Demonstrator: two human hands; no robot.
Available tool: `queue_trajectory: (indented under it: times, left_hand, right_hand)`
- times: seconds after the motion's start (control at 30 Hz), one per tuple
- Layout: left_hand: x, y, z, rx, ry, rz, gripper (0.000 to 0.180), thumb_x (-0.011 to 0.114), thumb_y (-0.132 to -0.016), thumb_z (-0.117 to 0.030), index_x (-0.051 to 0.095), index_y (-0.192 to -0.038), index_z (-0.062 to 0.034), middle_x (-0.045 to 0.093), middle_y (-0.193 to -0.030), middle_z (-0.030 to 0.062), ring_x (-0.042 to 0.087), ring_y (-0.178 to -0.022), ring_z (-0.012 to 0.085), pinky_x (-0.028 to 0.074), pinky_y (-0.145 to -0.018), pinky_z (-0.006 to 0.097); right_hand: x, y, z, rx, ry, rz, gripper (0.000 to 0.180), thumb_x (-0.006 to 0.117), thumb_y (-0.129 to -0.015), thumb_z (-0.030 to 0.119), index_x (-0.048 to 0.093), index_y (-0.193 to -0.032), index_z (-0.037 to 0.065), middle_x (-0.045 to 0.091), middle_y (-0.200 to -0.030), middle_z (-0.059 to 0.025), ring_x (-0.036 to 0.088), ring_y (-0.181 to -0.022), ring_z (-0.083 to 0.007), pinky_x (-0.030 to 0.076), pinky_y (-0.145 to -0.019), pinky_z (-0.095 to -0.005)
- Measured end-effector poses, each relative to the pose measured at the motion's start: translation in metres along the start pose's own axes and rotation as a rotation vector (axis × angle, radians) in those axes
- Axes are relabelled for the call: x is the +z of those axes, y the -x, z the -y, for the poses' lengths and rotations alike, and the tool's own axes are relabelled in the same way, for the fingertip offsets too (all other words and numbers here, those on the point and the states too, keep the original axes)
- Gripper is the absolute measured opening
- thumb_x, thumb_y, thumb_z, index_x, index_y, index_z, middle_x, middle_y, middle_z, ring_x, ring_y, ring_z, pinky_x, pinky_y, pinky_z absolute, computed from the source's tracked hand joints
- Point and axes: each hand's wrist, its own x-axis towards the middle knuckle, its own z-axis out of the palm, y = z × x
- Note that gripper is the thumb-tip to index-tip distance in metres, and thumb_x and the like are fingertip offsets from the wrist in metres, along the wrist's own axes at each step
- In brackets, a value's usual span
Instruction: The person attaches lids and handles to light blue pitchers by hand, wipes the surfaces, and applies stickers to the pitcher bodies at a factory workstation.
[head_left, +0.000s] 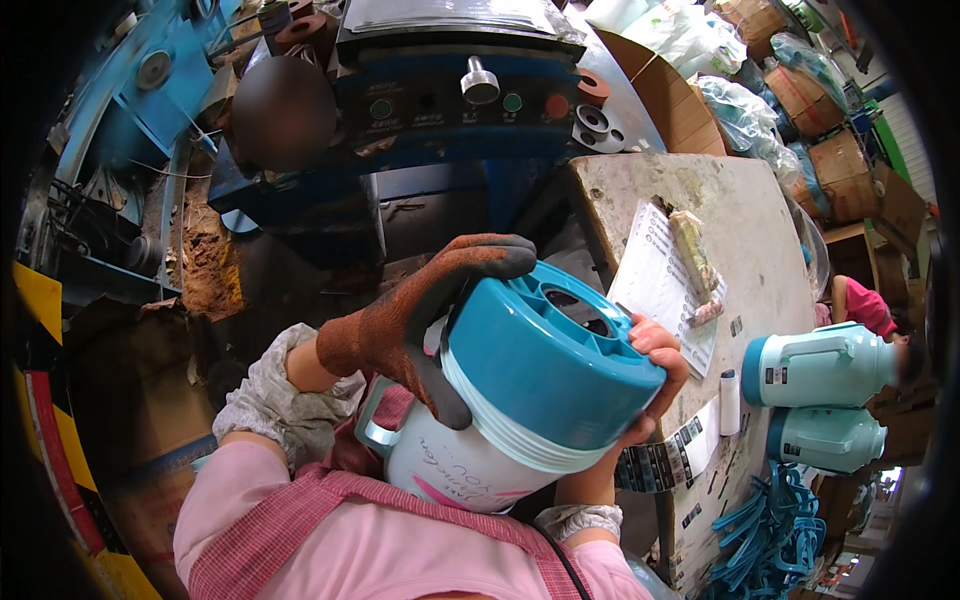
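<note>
Close to my chest I hold a vacuum jug (450, 465), tipped with its teal base (540, 370) up and toward the far side. The jug's body is white with pink marks and lettering, and a pale handle (378, 428) sticks out on its left. My left hand (400, 320), in a brown and grey work glove, is spread over the base's left side, thumb low near the ribbed ring. Bare fingers of my right hand (658, 365) wrap the base's right edge. The jug's top end is hidden against my apron.
A worktable (760, 215) on the right carries a paper sheet (655, 270), a label strip (670, 455), two mint jugs (825, 370) lying down and a pile of teal handles (765, 530). Ahead stands a dark machine (440, 115) with buttons. Cartons and bags lie beyond; a person in pink is far right.
</note>
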Motion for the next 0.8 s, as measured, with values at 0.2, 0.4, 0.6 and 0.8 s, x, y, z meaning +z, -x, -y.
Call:
queue_trajectory:
  times: [0.2,0.4,0.6,0.8]
  left_hand:
    - [-0.006,-0.011,0.007,-0.103,0.116,-0.033,0.122,0.089,-0.042,-0.043,0.023,-0.137,-0.0044,0.026,-0.137,0.0171,0.03,-0.128,0.0301,0.03,-0.104,0.041]
    - [-0.002,-0.006,-0.013,0.013,-0.132,0.004,0.111,0.08,-0.046,-0.057,0.035,-0.128,0.0031,0.04,-0.127,0.0225,0.036,-0.123,0.0355,0.027,-0.103,0.051]
    - [0.003,-0.035,-0.088,-0.027,-0.59,0.142,0.08,0.077,-0.057,-0.042,0.051,-0.118,0.0024,0.053,-0.118,0.0199,0.046,-0.117,0.0379,0.032,-0.1,0.053]
    - [0.021,-0.007,-0.086,-0.113,-0.63,0.013,0.079,0.078,-0.054,-0.026,0.049,-0.124,-0.0051,0.052,-0.12,0.0164,0.05,-0.112,0.0343,0.037,-0.097,0.05]
  right_hand:
    - [0.006,-0.015,0.003,0.217,0.161,-0.012,0.067,0.048,-0.077,0.069,0.046,-0.095,0.004,0.046,-0.092,-0.0101,0.046,-0.093,-0.0221,0.029,-0.1,-0.0444]
    - [-0.001,-0.004,0.009,0.0,0.078,0.04,0.066,0.047,-0.077,0.07,0.042,-0.1,0.008,0.045,-0.09,-0.0087,0.046,-0.089,-0.0231,0.03,-0.1,-0.0489]
    - [0.0,-0.003,0.047,0.0,0.315,0.215,0.085,0.076,-0.059,0.051,0.032,-0.119,0.011,0.04,-0.113,-0.0123,0.04,-0.115,-0.0316,0.026,-0.104,-0.0504]
    - [0.001,0.003,0.034,-0.04,0.307,0.375,0.094,0.082,-0.042,0.048,0.042,-0.116,0.006,0.045,-0.111,-0.0152,0.044,-0.108,-0.0332,0.027,-0.101,-0.0535]
